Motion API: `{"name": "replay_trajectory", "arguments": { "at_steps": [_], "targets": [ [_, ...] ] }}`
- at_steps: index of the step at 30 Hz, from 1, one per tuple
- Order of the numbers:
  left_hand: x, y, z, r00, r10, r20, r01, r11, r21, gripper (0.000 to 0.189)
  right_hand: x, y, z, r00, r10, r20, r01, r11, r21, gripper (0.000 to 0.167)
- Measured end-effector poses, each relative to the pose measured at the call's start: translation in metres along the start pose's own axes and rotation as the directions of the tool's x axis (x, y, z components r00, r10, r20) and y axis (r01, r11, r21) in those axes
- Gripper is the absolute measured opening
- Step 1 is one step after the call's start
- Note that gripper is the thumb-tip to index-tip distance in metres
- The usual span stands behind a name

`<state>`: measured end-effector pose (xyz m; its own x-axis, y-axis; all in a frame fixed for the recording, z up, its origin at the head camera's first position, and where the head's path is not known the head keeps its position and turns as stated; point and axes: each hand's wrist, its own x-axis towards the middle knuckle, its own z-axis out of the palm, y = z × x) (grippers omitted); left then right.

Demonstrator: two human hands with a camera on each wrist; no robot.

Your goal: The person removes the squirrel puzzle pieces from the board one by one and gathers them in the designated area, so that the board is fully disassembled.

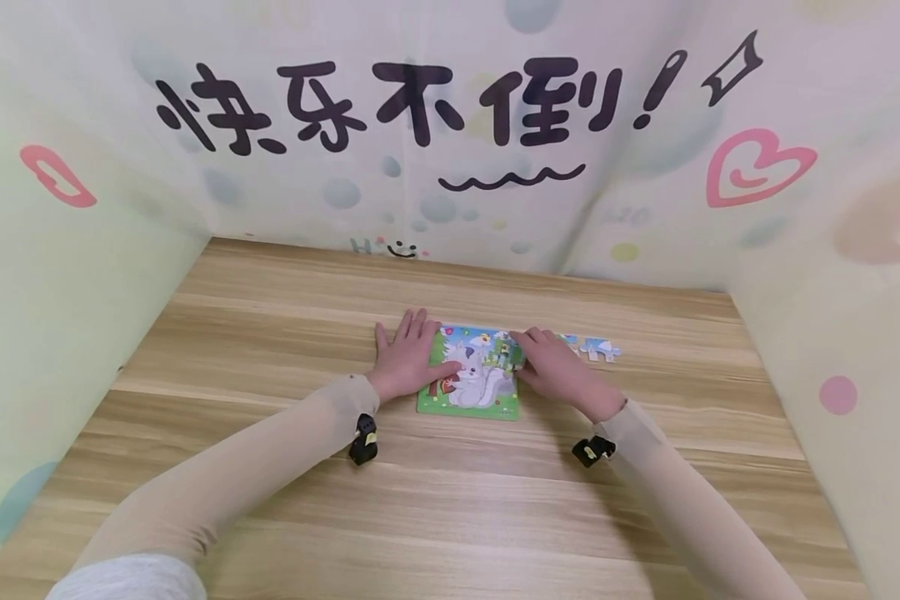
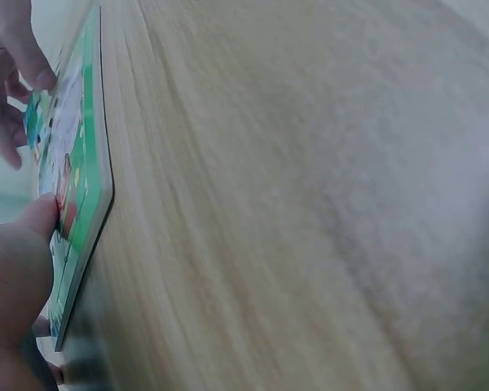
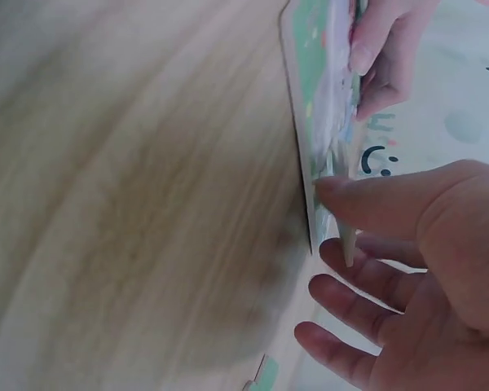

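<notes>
A jigsaw puzzle board (image 1: pixel 468 409) with a white cartoon squirrel and a green border lies flat on the table. My left hand (image 1: pixel 407 358) rests over its left side, fingers extended past the upper left corner and thumb lying on the picture. At the upper right of the board, my right hand (image 1: pixel 561 371) pinches a puzzle piece (image 3: pixel 347 238) between thumb and index finger. In the right wrist view this piece is tilted above the board's surface, and the other fingers are loosely bent. The hand covers part of the board's right edge.
Loose puzzle pieces (image 1: pixel 600 348) lie on the wooden table (image 1: pixel 450 517) just right of my right hand, some partly hidden by it. A printed curtain (image 1: pixel 450 208) hangs along the table's back edge, with pale walls on both sides.
</notes>
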<state>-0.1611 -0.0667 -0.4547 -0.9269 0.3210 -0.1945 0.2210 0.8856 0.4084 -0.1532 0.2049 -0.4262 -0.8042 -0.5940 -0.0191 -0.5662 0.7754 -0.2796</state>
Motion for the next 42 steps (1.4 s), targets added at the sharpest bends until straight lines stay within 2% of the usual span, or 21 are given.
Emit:
{"name": "replay_trajectory", "arguments": {
  "at_steps": [3,11,18,22,30,37,42],
  "targets": [
    [0.000,0.001,-0.001,1.000,-0.003,-0.002,0.003,1.000,-0.003,0.089,-0.001,0.000,0.000,1.000,0.013,0.012,-0.013,1.000,0.018,0.046],
    [0.002,0.001,0.001,1.000,0.001,-0.002,-0.001,1.000,-0.005,0.088,-0.009,0.010,0.004,0.997,-0.054,-0.050,0.057,0.996,0.063,0.043],
    [0.001,0.001,0.000,1.000,0.010,-0.010,-0.011,1.000,-0.005,0.088,-0.024,0.020,-0.003,0.996,-0.035,-0.084,0.043,0.995,0.093,0.044],
    [0.002,0.000,0.000,1.000,0.008,-0.011,-0.008,1.000,-0.002,0.088,-0.038,0.030,-0.015,0.996,0.000,-0.092,0.011,0.994,0.113,0.044],
    [0.001,0.001,0.000,1.000,0.007,-0.001,-0.007,1.000,-0.007,0.090,-0.067,0.063,-0.045,0.995,0.095,-0.028,-0.087,0.975,0.204,0.044],
    [0.006,-0.004,0.007,1.000,0.002,-0.006,-0.002,1.000,-0.016,0.091,-0.089,0.100,-0.059,0.980,0.200,-0.013,-0.192,0.955,0.224,0.045],
    [0.007,-0.006,0.009,1.000,0.003,-0.009,-0.003,1.000,-0.024,0.092,-0.097,0.124,-0.064,0.980,0.197,0.009,-0.194,0.958,0.210,0.044]
  ]
}}
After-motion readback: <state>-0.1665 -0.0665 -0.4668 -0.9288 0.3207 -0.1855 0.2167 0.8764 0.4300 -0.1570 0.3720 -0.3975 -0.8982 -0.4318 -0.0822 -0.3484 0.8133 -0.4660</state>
